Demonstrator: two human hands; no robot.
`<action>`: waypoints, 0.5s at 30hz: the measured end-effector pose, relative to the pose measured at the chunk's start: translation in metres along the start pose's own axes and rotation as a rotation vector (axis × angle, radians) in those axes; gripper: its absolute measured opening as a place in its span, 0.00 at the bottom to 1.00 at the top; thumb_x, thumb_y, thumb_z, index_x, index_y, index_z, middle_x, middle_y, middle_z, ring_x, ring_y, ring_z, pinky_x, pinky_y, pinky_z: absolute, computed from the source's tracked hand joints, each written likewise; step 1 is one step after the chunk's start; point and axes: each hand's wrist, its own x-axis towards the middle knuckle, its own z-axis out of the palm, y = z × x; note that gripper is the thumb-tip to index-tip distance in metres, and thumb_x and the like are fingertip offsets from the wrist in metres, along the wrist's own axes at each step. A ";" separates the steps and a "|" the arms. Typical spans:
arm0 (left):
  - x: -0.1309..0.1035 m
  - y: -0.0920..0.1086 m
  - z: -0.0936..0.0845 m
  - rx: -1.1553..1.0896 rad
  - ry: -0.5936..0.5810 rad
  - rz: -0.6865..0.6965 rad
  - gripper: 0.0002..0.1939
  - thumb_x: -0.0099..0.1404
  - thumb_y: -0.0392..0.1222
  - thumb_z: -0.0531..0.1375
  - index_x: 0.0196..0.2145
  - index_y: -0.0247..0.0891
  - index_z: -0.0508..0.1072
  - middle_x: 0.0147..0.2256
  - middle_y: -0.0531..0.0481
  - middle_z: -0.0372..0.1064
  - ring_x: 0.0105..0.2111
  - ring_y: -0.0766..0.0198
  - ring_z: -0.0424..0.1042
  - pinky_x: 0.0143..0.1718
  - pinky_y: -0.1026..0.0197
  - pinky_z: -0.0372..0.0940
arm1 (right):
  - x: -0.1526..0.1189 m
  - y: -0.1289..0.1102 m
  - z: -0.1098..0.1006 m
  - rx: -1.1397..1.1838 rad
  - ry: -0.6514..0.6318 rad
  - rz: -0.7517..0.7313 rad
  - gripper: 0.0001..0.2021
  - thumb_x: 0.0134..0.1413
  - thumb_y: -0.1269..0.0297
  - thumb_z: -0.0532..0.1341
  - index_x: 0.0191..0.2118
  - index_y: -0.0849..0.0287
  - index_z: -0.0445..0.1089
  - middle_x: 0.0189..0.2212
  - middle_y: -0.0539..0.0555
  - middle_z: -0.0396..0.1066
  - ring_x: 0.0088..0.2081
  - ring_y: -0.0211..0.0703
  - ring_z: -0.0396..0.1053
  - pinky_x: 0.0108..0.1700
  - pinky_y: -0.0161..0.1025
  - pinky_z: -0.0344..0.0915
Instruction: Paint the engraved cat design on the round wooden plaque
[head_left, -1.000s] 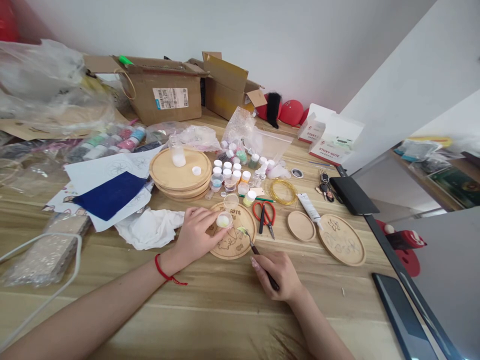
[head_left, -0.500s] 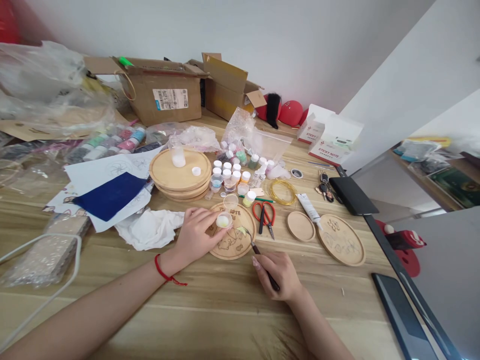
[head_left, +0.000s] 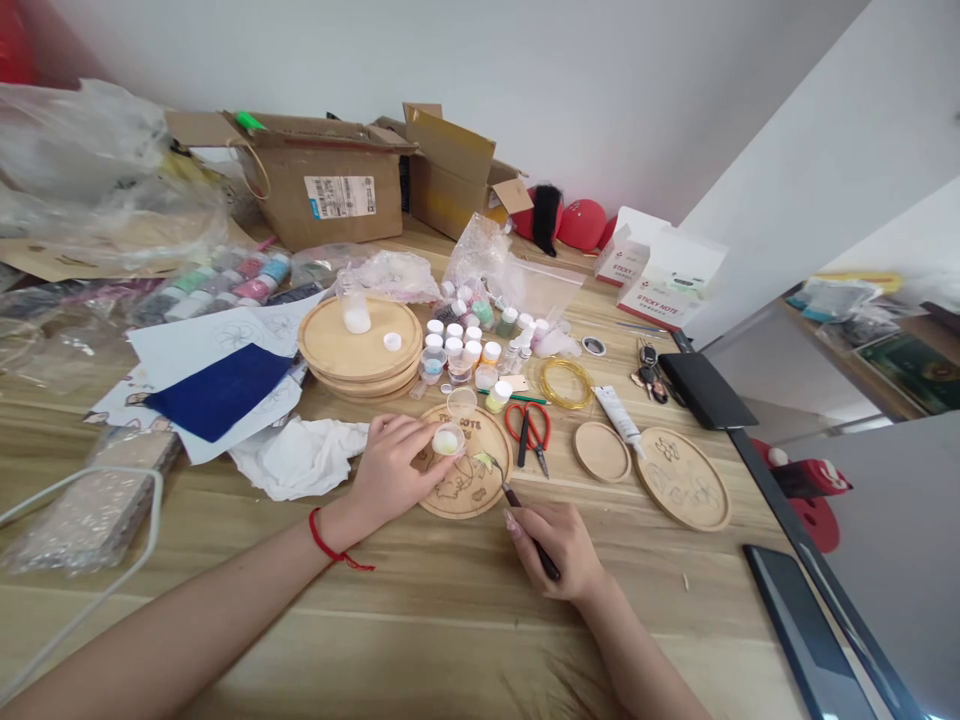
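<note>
My left hand (head_left: 399, 462) is closed on a small clear cup (head_left: 449, 441) with pale yellow material inside, above the left part of a round wooden plate (head_left: 493, 490). Outlined drawings and lettering mark this plate, and a pale yellow-green patch (head_left: 484, 460) lies within one outline. In my right hand (head_left: 559, 548) is a dark-handled palette knife (head_left: 546, 562), its thin metal tip down at that patch. A second clear cup (head_left: 461, 403) sits at the plate's far edge, beside a white-capped jar of yellow material (head_left: 498, 397).
Red-handled pliers (head_left: 536, 430), a small round tray (head_left: 601, 452), a white tube (head_left: 616, 415) and another drawn plate (head_left: 684, 480) lie to the right. White-capped jars (head_left: 454, 345) and stacked wooden plates (head_left: 360, 365) stand behind. Crumpled tissue (head_left: 300, 455) lies left; a phone (head_left: 806, 620) is near the right edge.
Almost nothing differs. Both hands keep their places, with the cup and the palette knife still held and the knife's tip at the yellow-green patch.
</note>
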 end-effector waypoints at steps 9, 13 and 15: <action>0.000 0.000 0.000 -0.007 -0.033 -0.037 0.12 0.63 0.48 0.63 0.42 0.40 0.77 0.38 0.49 0.79 0.37 0.59 0.74 0.44 0.53 0.60 | -0.009 0.007 -0.001 -0.074 0.285 0.042 0.10 0.62 0.73 0.54 0.47 0.57 0.66 0.26 0.53 0.70 0.26 0.42 0.68 0.27 0.38 0.62; 0.000 0.000 0.000 -0.006 -0.016 -0.035 0.12 0.63 0.48 0.63 0.41 0.40 0.77 0.37 0.48 0.79 0.36 0.59 0.75 0.44 0.53 0.61 | -0.009 0.015 0.005 -0.138 0.395 0.223 0.11 0.63 0.71 0.54 0.50 0.55 0.63 0.34 0.57 0.72 0.33 0.46 0.71 0.34 0.41 0.68; 0.000 0.000 0.000 -0.004 -0.023 -0.042 0.13 0.63 0.48 0.63 0.42 0.41 0.77 0.36 0.49 0.78 0.36 0.59 0.75 0.43 0.53 0.61 | -0.007 0.018 0.008 -0.149 0.428 0.311 0.09 0.64 0.69 0.54 0.49 0.55 0.63 0.36 0.58 0.72 0.35 0.47 0.71 0.36 0.43 0.69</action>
